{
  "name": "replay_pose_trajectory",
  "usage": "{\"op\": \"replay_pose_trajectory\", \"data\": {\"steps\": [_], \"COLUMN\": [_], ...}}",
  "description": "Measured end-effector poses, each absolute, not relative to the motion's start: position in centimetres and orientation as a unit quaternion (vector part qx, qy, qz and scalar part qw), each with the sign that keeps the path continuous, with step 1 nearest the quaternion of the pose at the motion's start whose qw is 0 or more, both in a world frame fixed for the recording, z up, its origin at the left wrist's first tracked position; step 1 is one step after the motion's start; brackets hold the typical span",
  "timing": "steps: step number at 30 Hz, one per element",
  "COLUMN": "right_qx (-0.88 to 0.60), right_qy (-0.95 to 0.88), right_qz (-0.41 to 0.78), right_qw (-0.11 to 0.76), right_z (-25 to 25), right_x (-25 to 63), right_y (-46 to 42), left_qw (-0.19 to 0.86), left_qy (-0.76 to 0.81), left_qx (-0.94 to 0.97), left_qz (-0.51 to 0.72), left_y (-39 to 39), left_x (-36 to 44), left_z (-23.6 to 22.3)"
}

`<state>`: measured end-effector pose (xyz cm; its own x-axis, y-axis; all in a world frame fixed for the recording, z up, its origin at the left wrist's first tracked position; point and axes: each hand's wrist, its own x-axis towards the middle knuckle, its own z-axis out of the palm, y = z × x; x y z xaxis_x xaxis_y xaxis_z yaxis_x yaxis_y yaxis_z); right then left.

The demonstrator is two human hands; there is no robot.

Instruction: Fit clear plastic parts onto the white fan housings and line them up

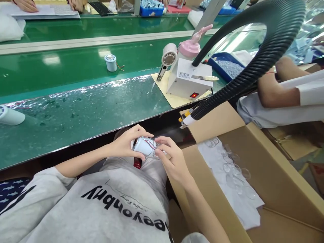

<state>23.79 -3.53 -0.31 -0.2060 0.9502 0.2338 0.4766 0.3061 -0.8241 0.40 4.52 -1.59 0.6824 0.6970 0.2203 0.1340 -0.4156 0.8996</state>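
A pale blue cylindrical fan housing [144, 146] lies tilted between my two hands, over my lap. Thin red and dark wires run along its side. My left hand [129, 143] grips its left end, thumb below and fingers above. At the right end, the fingers of my right hand [172, 156] are closed on a clear plastic piece [157, 152], partly hidden by the fingertips. Whether that piece is fitted over the housing or only touching it, I cannot tell.
A cardboard box [268, 162] with clear round parts [234, 175] stands at my right. Above it arches a black flexible hose [243, 72] beside a white machine [188, 79]. Another blue housing [110, 63] is on the green bench [83, 104]. A co-worker's arm [278, 87] is at right.
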Motion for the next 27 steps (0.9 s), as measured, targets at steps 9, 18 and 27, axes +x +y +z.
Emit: {"op": "replay_pose_trajectory", "data": {"steps": [9, 18, 27], "right_qx": [-0.546, -0.473, -0.45], "right_qy": [-0.533, -0.697, -0.73], "right_qz": [0.45, 0.337, 0.258], "right_qw": [0.463, 0.42, 0.446], "right_z": [-0.7, -1.3, -2.7], "right_x": [24.0, 25.3, 25.5], "right_y": [-3.7, -4.6, -5.2], "left_qw": [0.557, 0.724, 0.756], "left_qy": [0.2, 0.242, 0.242], "left_qx": [0.772, 0.595, 0.565], "left_qz": [0.233, 0.253, 0.224], "left_y": [4.6, 3.4, 3.6], "left_x": [0.8, 1.4, 1.3], "left_z": [-2.8, -2.8, -2.6]}}
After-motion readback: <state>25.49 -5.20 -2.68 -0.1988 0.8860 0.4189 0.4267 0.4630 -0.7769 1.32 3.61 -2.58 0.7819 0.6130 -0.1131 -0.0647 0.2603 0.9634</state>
